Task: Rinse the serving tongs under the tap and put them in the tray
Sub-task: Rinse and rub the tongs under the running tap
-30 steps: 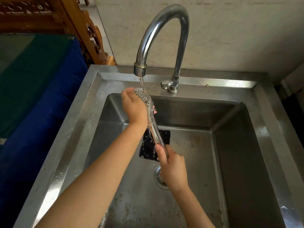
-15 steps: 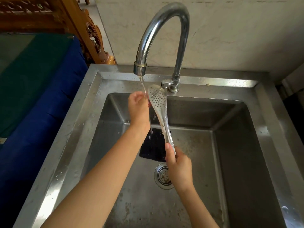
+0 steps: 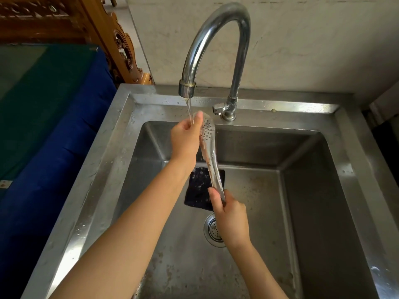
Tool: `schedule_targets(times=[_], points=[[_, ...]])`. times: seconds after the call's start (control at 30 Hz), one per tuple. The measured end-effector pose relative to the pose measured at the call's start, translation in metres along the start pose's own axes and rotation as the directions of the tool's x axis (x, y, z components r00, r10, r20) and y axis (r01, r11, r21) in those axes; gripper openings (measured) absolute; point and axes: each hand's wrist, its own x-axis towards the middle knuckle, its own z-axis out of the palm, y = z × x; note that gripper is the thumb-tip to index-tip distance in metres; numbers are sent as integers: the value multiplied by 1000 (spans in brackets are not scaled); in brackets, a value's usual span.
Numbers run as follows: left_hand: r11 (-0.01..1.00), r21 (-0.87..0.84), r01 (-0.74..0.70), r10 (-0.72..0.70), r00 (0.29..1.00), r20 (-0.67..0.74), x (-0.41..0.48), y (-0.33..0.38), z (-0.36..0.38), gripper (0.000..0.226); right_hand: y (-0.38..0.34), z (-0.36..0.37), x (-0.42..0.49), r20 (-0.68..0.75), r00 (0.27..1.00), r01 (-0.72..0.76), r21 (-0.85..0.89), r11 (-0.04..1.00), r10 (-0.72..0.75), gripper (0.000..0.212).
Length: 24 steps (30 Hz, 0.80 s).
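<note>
Back under the tap (image 3: 218,39) stream goes the tongs (image 3: 209,145) head.
I see my right hand (image 3: 232,216) gripping the handle, left hand (image 3: 185,139) pinching the perforated tip above a dark pad (image 3: 198,188) and drain (image 3: 212,230) in the sink (image 3: 121,134).

The serving tongs (image 3: 210,156) are shiny metal, long and narrow, with a rounded, spoon-like head pierced by many small holes. They stand nearly upright over the basin of the steel sink (image 3: 103,160), head up and tilted slightly left, handle end down. The perforated head sits just under the spout of the tap (image 3: 216,39), whose thin stream of water falls on its left edge. The 2 arms lie close together, so they look like 1 strip. No tray is in view.
</note>
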Motion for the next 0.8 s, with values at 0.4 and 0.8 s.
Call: schedule_targets(times=[0.4,0.8], points=[[993,-114,16,-6,995,95,-12,-3,-14,18,-1,12,3,76,997,-8,43,999,4,39],[926,-333,179,-111,971,212,-19,-1,-10,22,-4,16,8,89,995,34,8,999,-35,34]])
